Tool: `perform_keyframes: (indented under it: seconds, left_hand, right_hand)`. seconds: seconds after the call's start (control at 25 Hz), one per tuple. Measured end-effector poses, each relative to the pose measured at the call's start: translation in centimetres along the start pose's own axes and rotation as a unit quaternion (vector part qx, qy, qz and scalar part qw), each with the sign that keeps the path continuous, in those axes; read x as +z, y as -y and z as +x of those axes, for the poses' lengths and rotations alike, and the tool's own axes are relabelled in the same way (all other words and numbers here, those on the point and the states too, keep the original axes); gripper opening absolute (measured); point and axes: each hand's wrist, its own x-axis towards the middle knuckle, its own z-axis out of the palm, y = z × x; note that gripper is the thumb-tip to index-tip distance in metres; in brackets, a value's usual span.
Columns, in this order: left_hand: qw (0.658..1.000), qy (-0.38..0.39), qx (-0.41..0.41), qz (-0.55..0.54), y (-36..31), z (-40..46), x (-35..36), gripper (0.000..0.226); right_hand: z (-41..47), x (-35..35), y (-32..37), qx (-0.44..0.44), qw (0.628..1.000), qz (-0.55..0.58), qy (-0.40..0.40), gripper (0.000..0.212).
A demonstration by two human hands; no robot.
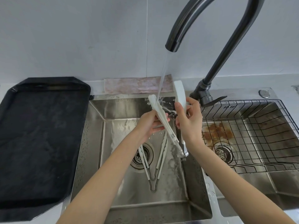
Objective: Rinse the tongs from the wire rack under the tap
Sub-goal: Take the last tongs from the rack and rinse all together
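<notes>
Head view, looking down into a double steel sink. A dark curved tap (215, 50) arcs over the left basin (95, 143), and a thin stream of water (161, 75) falls from its spout.

The person holds white tongs (163, 120) spread open above the left basin, one arm of the tongs in each hand, the hinge low near the basin's right wall. The left hand (150, 125) has its grip closed around the left arm, whose flat tip sits directly in the stream, water splashing off it. The right hand (188, 120) has its grip closed around the right arm, whose broad tip points up just beside the stream, dry side waiting. Holding the arms apart likely lets water reach the inner faces.

A second pair of tongs (155, 162) lies open in a V on the basin floor beside the drain (142, 154).

The wire rack (258, 136) sits in the right basin with nothing in it, over a rusty stain. A dark tray (40, 139) rests on the bench at left, and a pinkish cloth (134, 85) lies along the wall behind the sink.

Rinsing appears under way, with one tip wet.
</notes>
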Motion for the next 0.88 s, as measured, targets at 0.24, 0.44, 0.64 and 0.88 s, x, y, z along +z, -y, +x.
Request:
perform_keyframes:
  seconds: [0.24,0.44,0.64,0.88]
  left_hand:
    - [0.984,-0.085,0.108,0.115,0.6,-0.6,-0.2,0.012]
    - [0.956,-0.143,0.141,0.215,0.1,-1.0,-0.8,0.022]
    - [0.965,-0.170,0.112,0.162,-0.8,-1.4,-3.0,0.023]
    - [0.972,-0.138,0.130,0.141,-1.2,-1.6,-4.1,0.037]
  right_hand:
    - [-1.2,-0.3,-2.5,-0.011,1.000,-0.016,0.001,0.016]
    - [-1.3,0.6,-2.5,-0.016,0.997,-0.050,0.061,0.029]
    - [0.8,3.5,-0.9,-0.012,0.992,-0.090,0.093,0.036]
    - [2.5,4.4,-0.4,0.013,0.990,-0.071,0.124,0.036]
